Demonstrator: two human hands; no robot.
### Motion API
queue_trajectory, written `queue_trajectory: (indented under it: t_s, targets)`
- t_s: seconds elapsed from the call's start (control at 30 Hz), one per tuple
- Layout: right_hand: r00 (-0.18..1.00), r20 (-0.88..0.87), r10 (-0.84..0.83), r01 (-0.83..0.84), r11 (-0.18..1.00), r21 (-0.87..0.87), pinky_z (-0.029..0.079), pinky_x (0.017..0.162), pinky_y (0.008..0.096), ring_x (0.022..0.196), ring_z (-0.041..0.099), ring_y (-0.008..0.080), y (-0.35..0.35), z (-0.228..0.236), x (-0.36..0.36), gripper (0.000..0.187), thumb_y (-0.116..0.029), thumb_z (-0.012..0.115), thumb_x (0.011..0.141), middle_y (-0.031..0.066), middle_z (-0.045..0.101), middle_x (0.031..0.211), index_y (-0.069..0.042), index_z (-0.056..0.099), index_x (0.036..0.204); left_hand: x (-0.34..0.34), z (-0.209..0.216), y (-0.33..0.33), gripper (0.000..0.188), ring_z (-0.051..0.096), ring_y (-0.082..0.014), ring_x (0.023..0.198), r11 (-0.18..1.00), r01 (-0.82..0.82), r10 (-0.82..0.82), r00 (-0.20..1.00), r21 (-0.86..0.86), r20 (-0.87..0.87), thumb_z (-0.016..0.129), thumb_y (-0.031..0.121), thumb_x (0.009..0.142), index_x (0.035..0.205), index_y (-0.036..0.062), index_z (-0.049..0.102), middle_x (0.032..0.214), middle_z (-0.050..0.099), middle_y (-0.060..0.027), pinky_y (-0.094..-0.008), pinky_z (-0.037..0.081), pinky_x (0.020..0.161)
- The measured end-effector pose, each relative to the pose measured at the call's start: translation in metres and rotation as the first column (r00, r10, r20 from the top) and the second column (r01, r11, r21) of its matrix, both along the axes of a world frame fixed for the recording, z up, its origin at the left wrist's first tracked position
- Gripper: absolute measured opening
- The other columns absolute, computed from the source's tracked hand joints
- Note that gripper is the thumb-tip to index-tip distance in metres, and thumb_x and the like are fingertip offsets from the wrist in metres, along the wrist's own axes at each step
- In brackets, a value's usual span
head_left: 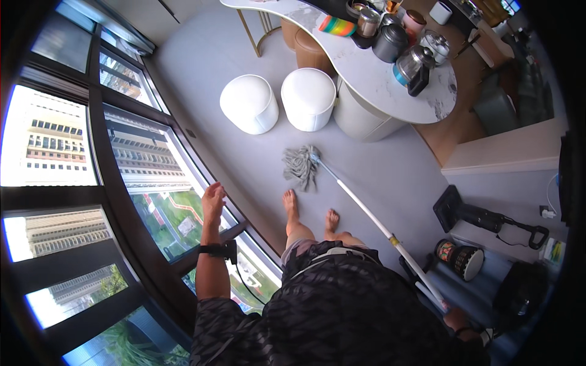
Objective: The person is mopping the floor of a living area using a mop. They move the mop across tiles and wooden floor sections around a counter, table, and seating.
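Observation:
A mop (301, 166) with grey string strands lies spread on the floor ahead of my bare feet. Its white pole (373, 218) slants down to the right, and my right hand (455, 319) is closed around the upper end. A blue joint links the pole to the strands. Out to the left, my left hand (213, 199) is raised near the window, fingers loosely bent and nothing visible in them. A black band with a small device and a cable (247, 282) sits on my left wrist.
Two white round stools (249, 104) stand beyond the mop. A curved marble-topped counter (390, 100) holds a kettle (412, 66) and several canisters. Tall dark-framed windows (104, 158) run along the left. At right are a black upright appliance (488, 216) and a drum (459, 258).

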State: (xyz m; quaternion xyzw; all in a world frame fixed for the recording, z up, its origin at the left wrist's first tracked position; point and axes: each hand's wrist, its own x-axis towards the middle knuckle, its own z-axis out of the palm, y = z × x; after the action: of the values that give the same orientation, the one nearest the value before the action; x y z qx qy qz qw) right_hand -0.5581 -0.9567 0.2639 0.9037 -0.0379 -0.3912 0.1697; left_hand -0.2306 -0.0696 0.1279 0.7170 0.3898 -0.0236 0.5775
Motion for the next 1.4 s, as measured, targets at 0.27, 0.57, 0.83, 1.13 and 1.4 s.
queue_trajectory:
  t_s: [0.27,0.57,0.83,1.13,1.4]
  targets:
    - [0.963,-0.142,-0.23,0.261,0.926,0.273,0.051,0.076,0.0485,0.085,0.063,0.0412,0.196,-0.084,0.193,0.033,-0.03,0.059,0.081,0.0229,0.065,0.09,-0.002,0.065,0.097,0.026,0.017,0.015,0.033,0.061,-0.0143,0.084,0.997,-0.052,0.044,0.989,0.055,0.144,0.055,0.022,0.093,0.119,0.0014,0.057,0.099,0.065,-0.0075,-0.0249,0.049,0.065]
    - [0.963,-0.217,-0.162,0.241,0.879,0.412,0.054,0.059,0.0385,0.061,0.067,0.0279,0.358,-0.145,0.403,0.03,-0.022,0.06,0.076,0.0166,0.065,0.066,0.002,0.064,0.094,-0.013,-0.038,-0.003,0.035,0.058,-0.0112,0.075,0.974,-0.148,0.152,0.988,-0.172,0.006,0.057,0.019,0.089,0.118,-0.0007,0.055,0.09,0.062,-0.0044,-0.0241,0.046,0.059]
    - [0.928,-0.282,-0.244,0.371,0.524,0.767,0.043,0.037,0.036,0.039,0.054,0.0226,0.653,-0.204,0.601,0.026,-0.02,0.057,0.078,0.0127,0.056,0.05,0.0,0.057,0.062,-0.042,-0.066,-0.006,0.036,0.058,-0.0132,0.076,0.949,-0.161,0.132,0.983,-0.269,-0.124,0.054,0.019,0.088,0.118,-0.0013,0.055,0.092,0.063,-0.0051,-0.0249,0.046,0.061]
    - [0.924,-0.343,-0.172,0.366,0.66,0.656,0.046,0.038,0.039,0.041,0.058,0.0238,0.563,-0.245,0.49,0.029,-0.021,0.055,0.081,0.0133,0.058,0.05,0.004,0.059,0.067,-0.063,-0.08,-0.005,0.036,0.057,-0.011,0.069,0.985,-0.109,0.083,0.978,-0.132,-0.19,0.056,0.019,0.085,0.113,-0.0031,0.058,0.084,0.064,-0.0071,-0.024,0.044,0.055]
    - [0.89,-0.337,-0.307,0.425,0.828,0.366,0.048,0.047,0.0401,0.046,0.061,0.026,0.224,-0.173,0.195,0.028,-0.026,0.059,0.076,0.0107,0.059,0.052,0.0,0.061,0.066,-0.065,-0.11,-0.036,0.038,0.058,-0.0129,0.074,0.986,0.049,-0.078,0.98,-0.157,-0.182,0.058,0.021,0.084,0.117,0.0012,0.057,0.084,0.062,-0.0042,-0.0259,0.046,0.057]
